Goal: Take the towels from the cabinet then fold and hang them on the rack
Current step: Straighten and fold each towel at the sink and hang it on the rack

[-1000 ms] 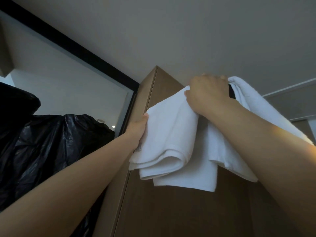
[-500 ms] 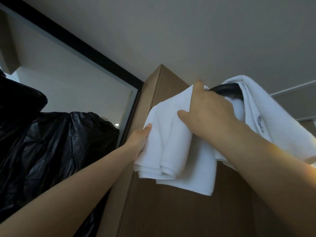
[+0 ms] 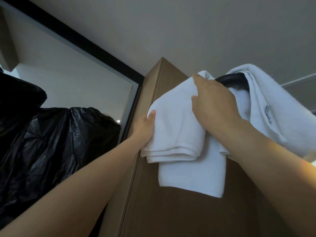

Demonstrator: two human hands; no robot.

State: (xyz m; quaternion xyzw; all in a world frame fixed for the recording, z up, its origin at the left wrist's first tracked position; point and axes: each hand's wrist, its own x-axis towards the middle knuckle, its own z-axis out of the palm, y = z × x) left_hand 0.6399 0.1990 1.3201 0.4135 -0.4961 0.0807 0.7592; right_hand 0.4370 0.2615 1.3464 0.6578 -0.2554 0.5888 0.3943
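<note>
Against the cabinet [image 3: 171, 211]: I reached high, since the rack [image 3: 234, 81] sat up there.
Towel [image 3: 177, 127]: folded, top edge at the rack, lower half hanging.
Right hand [image 3: 215, 103]: curled over the top fold — to seat it.
Left hand [image 3: 145, 127]: pinched the side edge — keeping layers together.

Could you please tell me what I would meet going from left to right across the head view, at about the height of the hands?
Black plastic bag → left hand → folded white towel → right hand → labelled white towel.
</note>
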